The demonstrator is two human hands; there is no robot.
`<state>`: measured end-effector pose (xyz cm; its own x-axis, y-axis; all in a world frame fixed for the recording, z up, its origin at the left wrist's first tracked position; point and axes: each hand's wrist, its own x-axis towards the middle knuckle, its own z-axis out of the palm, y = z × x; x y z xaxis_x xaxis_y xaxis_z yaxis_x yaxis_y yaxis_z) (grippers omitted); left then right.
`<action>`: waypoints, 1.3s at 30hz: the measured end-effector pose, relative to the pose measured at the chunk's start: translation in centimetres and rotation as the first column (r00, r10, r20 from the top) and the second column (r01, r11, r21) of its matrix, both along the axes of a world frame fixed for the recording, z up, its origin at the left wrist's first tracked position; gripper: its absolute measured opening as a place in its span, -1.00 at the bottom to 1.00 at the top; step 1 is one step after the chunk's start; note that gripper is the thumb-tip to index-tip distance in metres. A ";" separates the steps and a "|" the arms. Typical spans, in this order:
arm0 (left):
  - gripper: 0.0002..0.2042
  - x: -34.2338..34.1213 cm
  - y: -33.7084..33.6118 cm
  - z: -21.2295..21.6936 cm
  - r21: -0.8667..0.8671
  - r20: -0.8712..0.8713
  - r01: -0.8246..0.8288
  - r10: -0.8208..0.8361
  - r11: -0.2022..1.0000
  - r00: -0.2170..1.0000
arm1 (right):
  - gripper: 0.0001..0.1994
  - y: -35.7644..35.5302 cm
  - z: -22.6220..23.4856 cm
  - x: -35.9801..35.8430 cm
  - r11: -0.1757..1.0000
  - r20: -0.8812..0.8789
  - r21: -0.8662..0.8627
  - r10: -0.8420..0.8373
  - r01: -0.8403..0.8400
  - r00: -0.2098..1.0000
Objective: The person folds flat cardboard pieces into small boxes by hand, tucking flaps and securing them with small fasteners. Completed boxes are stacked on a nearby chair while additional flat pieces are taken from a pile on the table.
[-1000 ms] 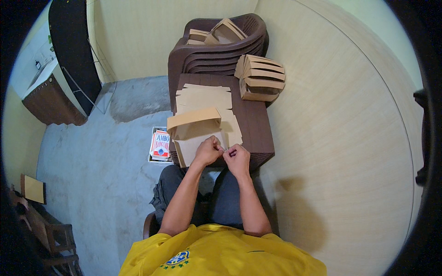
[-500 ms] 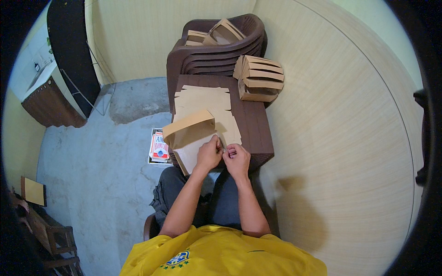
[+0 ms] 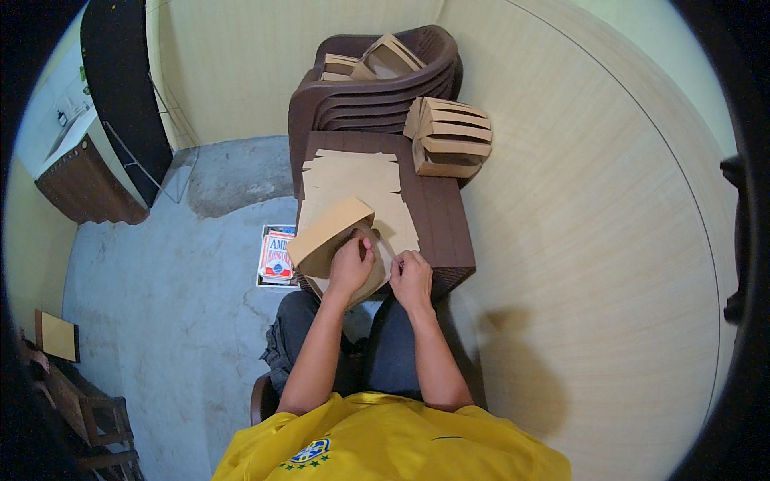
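Observation:
A partly folded brown cardboard box (image 3: 334,228) sits tilted on the near end of the table, its far wall standing up. My left hand (image 3: 350,263) reaches inside it with fingers curled in and thumb raised; what the fingers hold, if anything, is hidden. At the box's right edge my right hand (image 3: 411,280) pinches the cardboard between thumb and fingers. Beneath and beyond the box lie flat cut cardboard blanks (image 3: 353,172), with slits along their sides.
The brown plastic table (image 3: 441,216) stands against the wall. Folded cardboard boxes (image 3: 451,138) are stacked at its far right corner. Behind it, stacked brown chairs (image 3: 361,104) hold more boxes (image 3: 387,58). A bin with printed cards (image 3: 277,256) stands on the floor to the left.
My left hand has moved away from the right hand, left and into the box. The box has tipped and its near side now curves up. My right hand stays at the right edge.

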<state>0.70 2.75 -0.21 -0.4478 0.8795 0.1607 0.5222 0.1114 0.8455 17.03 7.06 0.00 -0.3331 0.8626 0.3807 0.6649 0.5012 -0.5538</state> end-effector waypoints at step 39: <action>-0.35 -1.9 -7.2 5.2 0.261 0.793 0.203 -0.330 0.944 0.513 | -0.85 1.6 12.5 3.5 0.976 -0.415 0.215 0.126 -0.038 0.901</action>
<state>-1.19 -4.48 4.95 -0.1852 0.9820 -0.0369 -0.4150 -0.0442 0.9088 20.49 8.70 12.54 -0.1680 0.7322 0.6601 0.3406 0.6715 -0.6581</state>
